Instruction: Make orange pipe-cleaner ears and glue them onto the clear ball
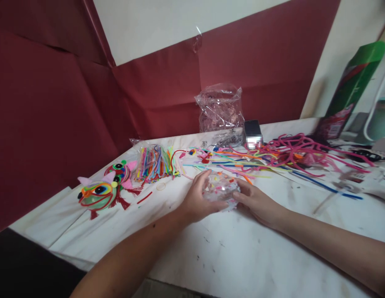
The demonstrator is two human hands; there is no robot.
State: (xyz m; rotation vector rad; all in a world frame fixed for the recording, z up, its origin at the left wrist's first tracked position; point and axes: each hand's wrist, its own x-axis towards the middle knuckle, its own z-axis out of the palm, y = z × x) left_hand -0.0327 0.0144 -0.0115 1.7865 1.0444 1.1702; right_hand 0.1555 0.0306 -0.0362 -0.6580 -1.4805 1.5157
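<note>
Between my two hands is a clear, rounded plastic container (221, 186) with small coloured bits showing through it; its exact kind is hard to make out. My left hand (198, 196) wraps its left side, thumb along the front. From the right, my right hand (249, 198) closes its fingers on the other side. The container is at or just above the white marble-patterned table (192, 252). Behind it lie loose coloured pipe cleaners (235, 159). To the left is a bundle of short multicoloured pipe cleaners (156, 163) in a clear wrapper.
Two colourful lion-head crafts (101, 194) with red tassels stand at the left. A clear plastic bag (221, 109), a small black box (252, 130) and tangled pink pipe cleaners (299, 151) lie at the back. A tall green box (353, 87) leans at the right. Red paper (158, 91) covers the wall.
</note>
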